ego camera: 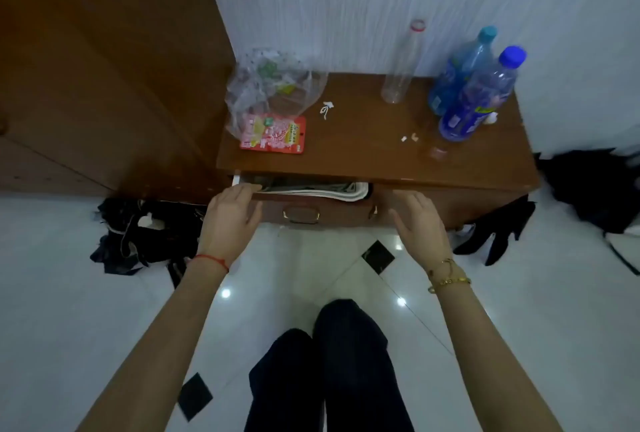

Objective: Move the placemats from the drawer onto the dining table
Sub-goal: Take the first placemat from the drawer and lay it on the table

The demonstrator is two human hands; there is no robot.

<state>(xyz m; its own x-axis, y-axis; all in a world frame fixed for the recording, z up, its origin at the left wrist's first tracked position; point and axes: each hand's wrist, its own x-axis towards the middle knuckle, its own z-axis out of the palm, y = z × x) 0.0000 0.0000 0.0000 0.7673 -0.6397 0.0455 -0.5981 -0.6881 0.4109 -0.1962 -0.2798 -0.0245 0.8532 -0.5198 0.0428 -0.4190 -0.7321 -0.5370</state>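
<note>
The wooden drawer of a low brown cabinet stands pulled out a little, its brass handle facing me. Folded pale placemats with dark print lie inside, partly hidden under the cabinet top. My left hand rests with its fingertips at the drawer's left front edge, fingers apart, holding nothing. My right hand hovers in front of the drawer's right end, fingers spread and empty. The dining table is not in view.
On the cabinet top stand a clear empty bottle, two blue bottles, a plastic bag and a red packet. Dark clothes lie on the white tiled floor at left and right. A wooden wardrobe rises at left.
</note>
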